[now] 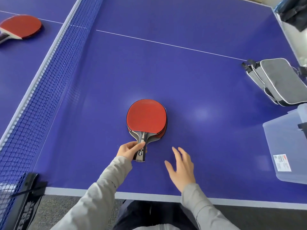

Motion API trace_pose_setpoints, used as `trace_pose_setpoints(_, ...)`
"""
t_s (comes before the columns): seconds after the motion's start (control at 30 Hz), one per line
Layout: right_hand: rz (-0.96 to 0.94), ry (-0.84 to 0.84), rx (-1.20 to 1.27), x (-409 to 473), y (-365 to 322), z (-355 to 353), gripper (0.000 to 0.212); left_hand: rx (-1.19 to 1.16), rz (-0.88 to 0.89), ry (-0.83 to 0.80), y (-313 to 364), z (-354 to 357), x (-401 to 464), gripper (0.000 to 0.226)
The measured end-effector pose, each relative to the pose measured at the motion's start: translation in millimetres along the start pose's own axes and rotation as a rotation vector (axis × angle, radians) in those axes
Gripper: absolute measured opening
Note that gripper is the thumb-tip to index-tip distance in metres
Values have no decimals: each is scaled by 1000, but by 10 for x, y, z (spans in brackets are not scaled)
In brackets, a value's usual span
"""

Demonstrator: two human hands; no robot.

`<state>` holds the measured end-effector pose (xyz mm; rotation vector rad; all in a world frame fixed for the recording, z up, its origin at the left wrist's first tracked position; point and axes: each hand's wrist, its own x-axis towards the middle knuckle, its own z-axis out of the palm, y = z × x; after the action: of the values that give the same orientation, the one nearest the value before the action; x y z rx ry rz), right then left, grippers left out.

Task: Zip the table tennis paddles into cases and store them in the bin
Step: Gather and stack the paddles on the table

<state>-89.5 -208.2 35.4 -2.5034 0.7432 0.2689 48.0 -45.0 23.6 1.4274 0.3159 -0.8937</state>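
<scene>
While the left hand (pixel 131 151) grips the handles of two stacked paddles (pixel 146 118) lying mid-table, the right hand (pixel 181 166) hovers spread and empty; it should fetch a grey case (pixel 279 80) lying far right, near the clear bin (pixel 285 146). Both are cut off at the frame edge, zippers unreadable. Another paddle (pixel 20 27) waits beyond the net (pixel 41 83).
</scene>
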Motion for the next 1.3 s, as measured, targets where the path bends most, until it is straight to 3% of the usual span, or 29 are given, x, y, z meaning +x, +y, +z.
trace_pose_setpoints(0.07, -23, -16, -143, 104, 72, -23, 61, -2, 26, 11, 27, -74, -30, 16)
trace_pose_setpoints(0.2, -19, -49, -303, 242, 189, -59, 64, -16, 49, 69, 68, -392, -149, 15)
trace_pose_setpoints(0.43, -20, -107, -370, 318, 189, 14, 68, 74, 108, 197, 142, -1366, -384, 21)
trace_pose_setpoints(0.6, -22, -118, -433, 299, 194, 43, 70, 86, 57, 185, 168, -1750, -394, 12)
trace_pose_setpoints(0.93, -24, -133, -429, 297, 196, 26, 70, 77, 67, 376, 177, -1780, -406, 25)
trace_pose_setpoints(1.1, -29, -128, -437, 302, 187, 20, 70, 122, 88, 385, 185, -1698, -499, 32)
trace_pose_setpoints(1.3, -19, -142, -419, 305, 160, 13, 69, 140, 111, 499, 128, -1545, -520, 29)
